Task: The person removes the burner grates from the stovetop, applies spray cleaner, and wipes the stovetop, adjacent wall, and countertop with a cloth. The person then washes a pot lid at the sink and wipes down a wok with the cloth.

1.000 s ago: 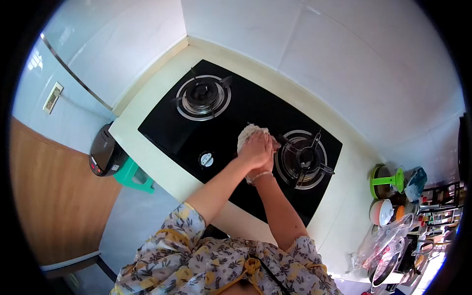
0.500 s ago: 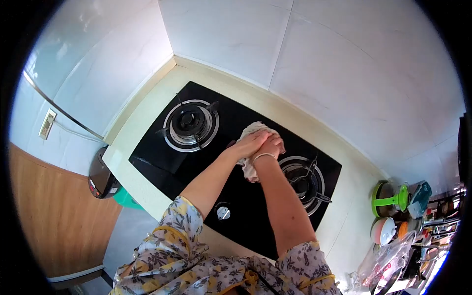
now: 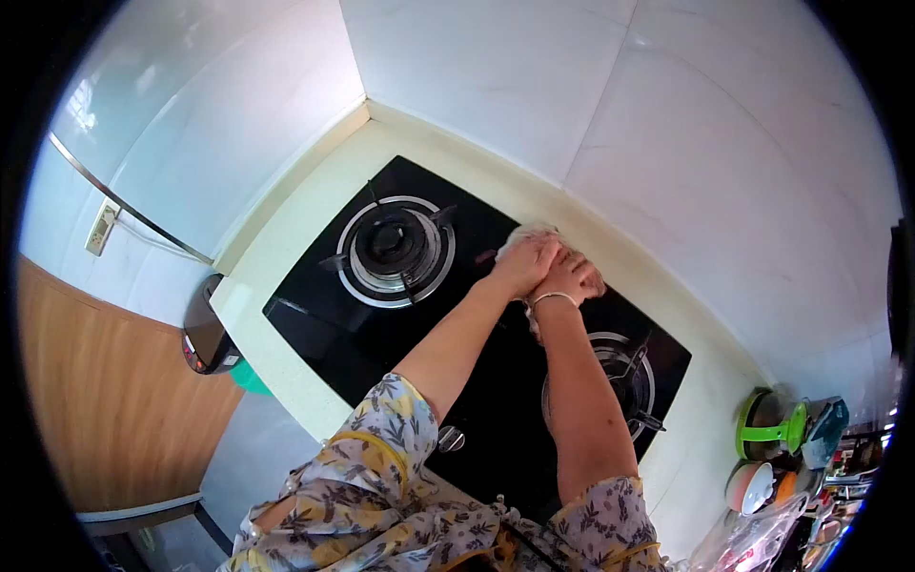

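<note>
A pale, crumpled cloth [image 3: 531,232] lies pressed against the black glass gas hob [image 3: 381,348], near its back edge between the two burners. My left hand [image 3: 526,264] bears down on it, fingers overlapping my right hand. Beside it my right hand [image 3: 570,276], with a bracelet at the wrist, is closed over the cloth, which sticks out behind and below the hands. To the left sits a burner [image 3: 394,248] with its pan support. My right forearm partly covers the right burner [image 3: 624,381]. A silver control knob [image 3: 451,439] shows near my left sleeve.
White wall panels [image 3: 477,86] rise behind the pale counter [image 3: 276,257]. On the right stand a green-handled container [image 3: 772,434], a lidded pot [image 3: 750,488] and a clear plastic bag [image 3: 748,539]. A dark appliance [image 3: 208,329] is beyond the left counter edge, below a wall socket [image 3: 102,227].
Both hands have slid the cloth a little toward the back edge of the hob. The whole view has shifted slightly as the head moved.
</note>
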`<control>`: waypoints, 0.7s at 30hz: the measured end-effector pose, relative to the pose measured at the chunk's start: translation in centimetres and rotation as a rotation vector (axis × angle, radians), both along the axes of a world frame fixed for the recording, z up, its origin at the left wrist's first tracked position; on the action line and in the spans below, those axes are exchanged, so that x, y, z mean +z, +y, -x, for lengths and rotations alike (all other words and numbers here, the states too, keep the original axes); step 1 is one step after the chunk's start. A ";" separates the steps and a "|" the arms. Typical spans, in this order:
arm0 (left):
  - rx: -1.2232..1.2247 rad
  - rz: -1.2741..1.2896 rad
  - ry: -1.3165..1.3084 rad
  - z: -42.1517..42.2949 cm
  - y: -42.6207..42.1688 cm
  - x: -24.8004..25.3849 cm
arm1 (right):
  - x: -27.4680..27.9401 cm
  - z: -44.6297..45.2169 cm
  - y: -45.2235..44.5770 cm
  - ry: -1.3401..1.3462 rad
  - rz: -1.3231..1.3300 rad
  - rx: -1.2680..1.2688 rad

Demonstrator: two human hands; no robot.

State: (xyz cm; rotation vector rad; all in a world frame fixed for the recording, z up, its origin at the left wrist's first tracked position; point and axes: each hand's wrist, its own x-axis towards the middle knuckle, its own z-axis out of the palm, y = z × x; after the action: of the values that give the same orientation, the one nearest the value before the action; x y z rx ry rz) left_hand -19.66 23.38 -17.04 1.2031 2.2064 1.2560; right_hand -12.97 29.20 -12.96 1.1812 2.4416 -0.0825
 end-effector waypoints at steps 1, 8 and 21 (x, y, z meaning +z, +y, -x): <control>0.002 0.008 -0.001 0.2 -0.8 -0.2 | -1.1 -0.2 -0.6 0.131 -0.037 0.146; 0.394 0.310 0.113 -1.9 -7.1 0.0 | -5.3 0.4 -3.2 0.561 -0.014 0.617; 0.213 0.383 0.127 -12.8 -18.1 1.6 | -3.1 -11.4 -10.7 0.580 0.174 0.770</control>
State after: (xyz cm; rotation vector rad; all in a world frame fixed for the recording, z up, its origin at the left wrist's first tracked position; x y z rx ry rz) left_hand -6.84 5.28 -15.44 0.9391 2.5714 0.7872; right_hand -1.53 18.46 -16.07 0.0760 3.1317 -0.4420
